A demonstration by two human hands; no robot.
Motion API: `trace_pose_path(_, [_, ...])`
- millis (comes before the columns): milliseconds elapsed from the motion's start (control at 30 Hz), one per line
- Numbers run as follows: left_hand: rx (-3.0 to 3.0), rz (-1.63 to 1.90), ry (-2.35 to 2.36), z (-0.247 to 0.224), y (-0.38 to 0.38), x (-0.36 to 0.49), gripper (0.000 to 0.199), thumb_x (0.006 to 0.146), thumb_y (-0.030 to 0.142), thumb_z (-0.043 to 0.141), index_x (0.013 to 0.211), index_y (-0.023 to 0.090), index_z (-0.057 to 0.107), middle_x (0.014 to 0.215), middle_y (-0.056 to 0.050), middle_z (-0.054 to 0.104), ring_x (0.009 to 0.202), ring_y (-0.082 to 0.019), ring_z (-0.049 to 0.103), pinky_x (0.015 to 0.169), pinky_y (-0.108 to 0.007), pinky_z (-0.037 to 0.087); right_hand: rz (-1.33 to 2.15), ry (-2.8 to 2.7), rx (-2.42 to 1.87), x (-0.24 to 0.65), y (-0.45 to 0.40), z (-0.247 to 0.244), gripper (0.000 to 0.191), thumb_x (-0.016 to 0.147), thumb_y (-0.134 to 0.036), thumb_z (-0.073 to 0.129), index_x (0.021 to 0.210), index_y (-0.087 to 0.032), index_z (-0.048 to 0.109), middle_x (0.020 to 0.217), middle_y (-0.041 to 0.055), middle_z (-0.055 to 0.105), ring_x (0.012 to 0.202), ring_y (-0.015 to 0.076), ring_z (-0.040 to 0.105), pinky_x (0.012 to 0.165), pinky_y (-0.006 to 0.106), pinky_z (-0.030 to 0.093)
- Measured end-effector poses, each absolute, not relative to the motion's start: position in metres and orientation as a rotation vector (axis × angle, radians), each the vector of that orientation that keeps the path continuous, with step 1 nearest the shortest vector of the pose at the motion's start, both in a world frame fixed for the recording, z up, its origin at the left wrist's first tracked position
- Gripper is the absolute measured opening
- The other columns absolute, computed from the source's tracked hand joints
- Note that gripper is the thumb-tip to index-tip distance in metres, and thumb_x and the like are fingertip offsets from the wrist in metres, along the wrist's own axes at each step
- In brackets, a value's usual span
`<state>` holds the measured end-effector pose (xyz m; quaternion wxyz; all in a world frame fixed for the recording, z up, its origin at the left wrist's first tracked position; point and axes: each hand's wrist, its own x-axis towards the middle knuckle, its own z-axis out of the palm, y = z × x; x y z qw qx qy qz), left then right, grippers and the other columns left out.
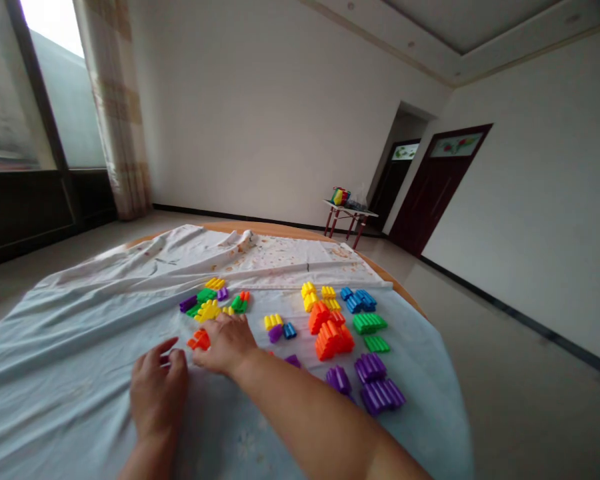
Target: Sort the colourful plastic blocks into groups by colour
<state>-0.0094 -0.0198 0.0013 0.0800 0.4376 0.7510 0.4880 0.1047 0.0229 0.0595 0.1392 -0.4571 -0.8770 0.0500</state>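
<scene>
My right hand (pixel 227 343) reaches left across the table, its thumb and index finger around an orange ridged plastic block (pixel 199 340) that is partly hidden. My left hand (pixel 159 379) is beside it, half curled with finger and thumb apart, and nothing shows in it. Just beyond the right hand lies a yellow block (pixel 208 311), with green blocks (pixel 207 295), a dark purple block (pixel 188 303) and another yellow block (pixel 215 283) around it. A green block (pixel 239 303) touches a small orange-red piece (pixel 245 295) nearby.
Sorted blocks sit to the right: orange blocks (pixel 330 337), yellow blocks (pixel 309 297), blue blocks (pixel 360 300), green blocks (pixel 370 324) and purple blocks (pixel 380 393). A wrinkled cloth (pixel 80 333) covers the round table. A small side table (pixel 353 212) stands by the far wall.
</scene>
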Motion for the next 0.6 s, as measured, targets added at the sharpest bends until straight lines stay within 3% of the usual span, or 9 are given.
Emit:
trace_pose_path(167, [1.296, 1.424, 2.296, 0.009, -0.02, -0.011, 0.044, 0.079, 0.035, 0.035, 0.105, 0.011, 0.062, 0.083, -0.009, 0.053, 0.087, -0.027, 0.055, 0.086, -0.041, 0.044, 0.216, -2.528, -1.284, 0.138, -0.025, 0.054, 0.035, 0.073, -0.048, 0.055, 0.097, -0.024, 0.063, 0.088, 0.0046, 0.065, 0.082, 0.0231, 0.061, 0.075, 0.036, 0.049])
trace_pose_path(267, [1.307, 1.386, 2.273, 0.012, -0.021, -0.008, 0.041, 0.079, 0.036, 0.034, 0.102, 0.014, 0.061, 0.085, -0.009, 0.052, 0.081, -0.026, 0.055, 0.084, -0.041, 0.044, 0.242, -2.584, -1.322, 0.151, -0.05, 0.046, 0.037, 0.07, -0.05, 0.058, 0.093, -0.022, 0.065, 0.086, 0.0073, 0.065, 0.081, 0.0252, 0.062, 0.073, 0.037, 0.051])
trace_pose_path(433, [1.382, 1.351, 2.245, 0.011, -0.024, -0.006, 0.036, 0.081, 0.039, 0.033, 0.097, 0.019, 0.059, 0.081, -0.006, 0.05, 0.075, -0.025, 0.055, 0.076, -0.04, 0.045, 0.283, -2.698, -1.354, 0.166, -0.064, 0.04, 0.043, 0.073, -0.052, 0.057, 0.097, -0.018, 0.065, 0.094, 0.0127, 0.065, 0.087, 0.0275, 0.063, 0.073, 0.037, 0.053])
trace_pose_path(600, [1.432, 1.277, 2.265, 0.008, -0.022, -0.012, 0.04, 0.081, 0.04, 0.033, 0.097, 0.018, 0.061, 0.08, -0.008, 0.054, 0.076, -0.028, 0.056, 0.065, -0.037, 0.044, 0.235, -2.759, -1.058, 0.178, -0.056, 0.045, 0.043, 0.072, -0.046, 0.063, 0.108, -0.023, 0.059, 0.112, 0.0078, 0.061, 0.098, 0.0234, 0.06, 0.08, 0.032, 0.051])
